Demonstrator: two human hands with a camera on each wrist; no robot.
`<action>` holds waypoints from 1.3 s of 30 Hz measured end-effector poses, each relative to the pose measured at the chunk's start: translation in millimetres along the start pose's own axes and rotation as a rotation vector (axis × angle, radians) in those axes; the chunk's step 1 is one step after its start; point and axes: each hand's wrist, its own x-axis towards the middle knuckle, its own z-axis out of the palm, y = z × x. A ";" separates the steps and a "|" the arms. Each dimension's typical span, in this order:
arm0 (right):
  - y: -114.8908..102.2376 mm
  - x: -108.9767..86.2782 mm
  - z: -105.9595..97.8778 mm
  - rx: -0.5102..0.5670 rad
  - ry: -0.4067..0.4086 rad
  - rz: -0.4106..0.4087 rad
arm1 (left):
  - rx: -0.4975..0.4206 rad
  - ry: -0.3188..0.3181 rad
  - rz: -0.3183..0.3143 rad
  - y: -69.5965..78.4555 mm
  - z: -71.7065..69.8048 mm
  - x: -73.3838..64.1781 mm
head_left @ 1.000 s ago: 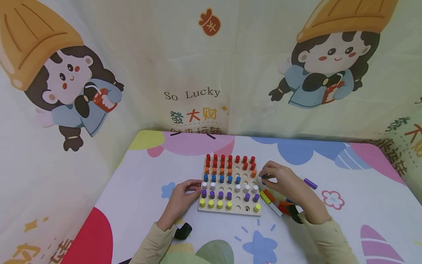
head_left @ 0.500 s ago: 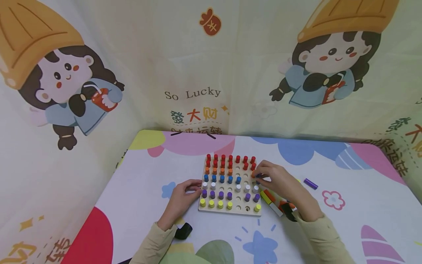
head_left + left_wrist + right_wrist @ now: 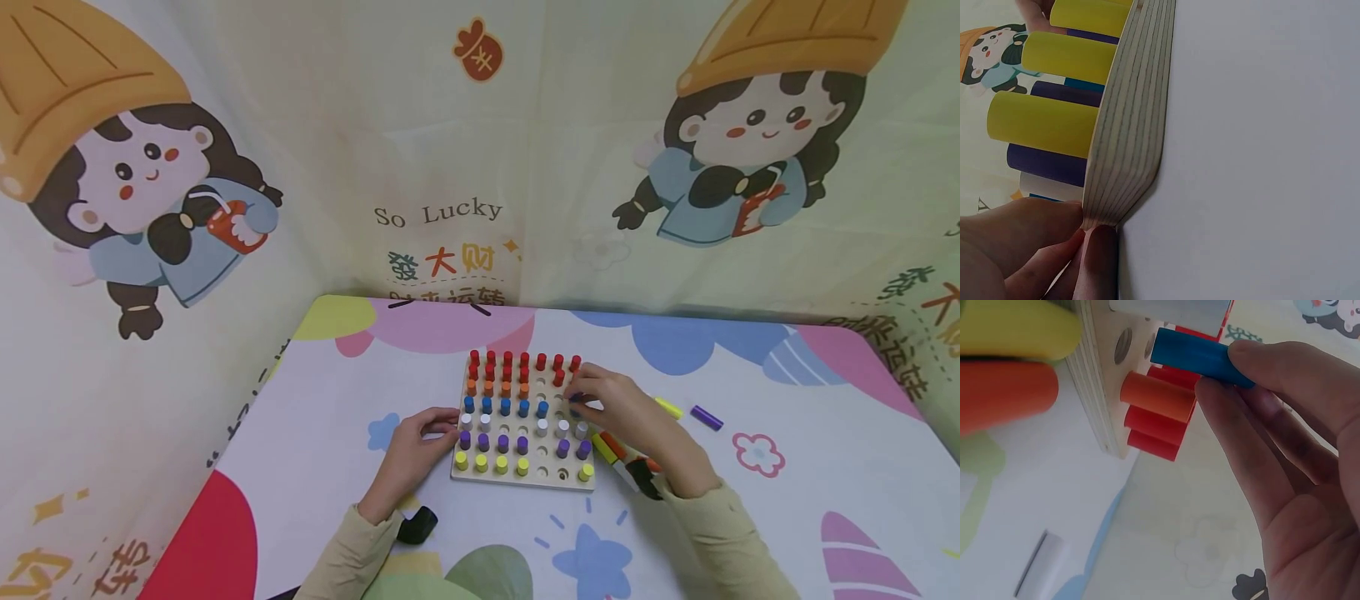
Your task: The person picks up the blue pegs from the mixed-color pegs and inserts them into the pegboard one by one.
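Note:
A wooden pegboard (image 3: 517,479) lies flat with rows of red, orange, blue, white, purple and yellow pegs standing in it; some holes are bare. At its left edge my left hand (image 3: 416,450) grips the board, with the thumb on the upper face and a finger against the side in the left wrist view. Over the right side of the board, my right hand (image 3: 626,408) pinches a blue peg (image 3: 1191,355) between thumb and fingertips. In the right wrist view this peg is beside an upright orange peg (image 3: 1157,395), its lower end apart from the board's face.
Loose pegs lie right of the board: a yellow one (image 3: 603,448) and an orange one (image 3: 613,442) close to it, with a purple one (image 3: 707,417) and another yellow one (image 3: 669,407) farther right. A printed curtain (image 3: 585,167) hangs behind the table.
My right hand has moved left with the blue peg, from beside the board to above its right-hand holes. The left hand stays in place.

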 end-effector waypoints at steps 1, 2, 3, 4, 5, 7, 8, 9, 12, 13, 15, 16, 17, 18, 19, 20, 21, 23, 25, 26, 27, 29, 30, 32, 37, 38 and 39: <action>-0.6 0.7 0.4 0.001 -0.005 0.005 | -0.001 0.000 0.001 0.0 0.0 -0.1; -1.2 1.4 0.9 0.002 -0.010 0.007 | -0.002 0.000 0.002 0.1 0.0 -0.2; -1.5 2.2 1.4 0.001 -0.012 0.005 | -0.004 0.000 0.003 0.1 0.0 -0.2; -1.7 3.0 2.0 -0.001 -0.011 -0.004 | -0.005 0.000 0.004 0.2 0.0 -0.3; -2.0 3.7 2.7 -0.003 -0.010 -0.011 | -0.008 -0.001 0.005 0.3 0.0 -0.3; -2.1 4.9 4.0 -0.010 -0.002 -0.035 | -0.013 -0.003 0.006 0.5 0.1 -0.5; -2.3 5.5 4.7 -0.012 0.001 -0.044 | -0.014 -0.004 0.006 0.6 0.1 -0.5; -2.4 6.0 5.2 -0.012 0.002 -0.052 | -0.017 -0.005 0.005 0.7 0.1 -0.6; -2.8 7.4 6.7 -0.009 0.002 -0.058 | -0.020 -0.006 0.005 0.9 0.3 -0.7; -3.0 7.9 7.0 -0.005 0.000 -0.057 | -0.020 -0.005 0.005 0.9 0.3 -0.8; -3.6 9.0 7.3 -0.003 -0.003 -0.058 | -0.019 -0.004 0.004 1.1 0.4 -0.9; -3.8 9.5 7.6 -0.002 -0.003 -0.057 | -0.017 -0.003 0.004 1.1 0.4 -1.0; -4.1 9.9 7.7 -0.001 -0.004 -0.059 | -0.016 -0.003 0.004 1.1 0.5 -1.0; -4.4 10.3 7.9 0.001 -0.005 -0.059 | -0.015 -0.003 0.004 1.1 0.5 -1.0; -4.7 10.7 8.2 0.002 -0.006 -0.059 | -0.014 -0.002 0.004 1.2 0.5 -1.1; -5.2 11.2 8.2 0.003 -0.008 -0.058 | -0.012 -0.002 0.005 1.1 0.5 -1.1; -5.6 11.3 8.4 0.005 -0.011 -0.055 | -0.010 -0.001 0.004 1.0 0.4 -1.2; -6.1 11.6 9.0 0.007 -0.018 -0.054 | -0.008 0.000 0.003 0.8 0.2 -1.2; -6.5 11.9 9.5 0.008 -0.027 -0.052 | -0.006 0.002 0.001 0.8 0.0 -1.3; -6.7 12.1 9.8 0.007 -0.031 -0.053 | -0.004 0.003 -0.001 0.7 -0.1 -1.4; -6.6 11.9 10.3 0.007 -0.034 -0.054 | -0.004 0.004 -0.002 0.8 -0.1 -1.4; -6.3 11.9 11.0 0.008 -0.036 -0.060 | -0.004 0.004 -0.003 1.0 -0.2 -1.3; -6.3 11.9 11.1 0.009 -0.036 -0.062 | -0.004 0.004 -0.002 1.0 -0.1 -1.3; -6.3 11.9 11.1 0.011 -0.033 -0.064 | -0.004 0.004 -0.002 1.1 0.0 -1.2; -6.7 12.4 10.6 0.011 -0.038 -0.051 | -0.005 0.001 -0.002 1.8 0.0 -1.0; -6.8 12.4 10.6 0.011 -0.040 -0.047 | -0.005 0.001 -0.002 1.9 0.0 -1.0; -6.8 12.4 10.5 0.012 -0.043 -0.043 | -0.006 0.000 -0.002 2.0 0.0 -1.0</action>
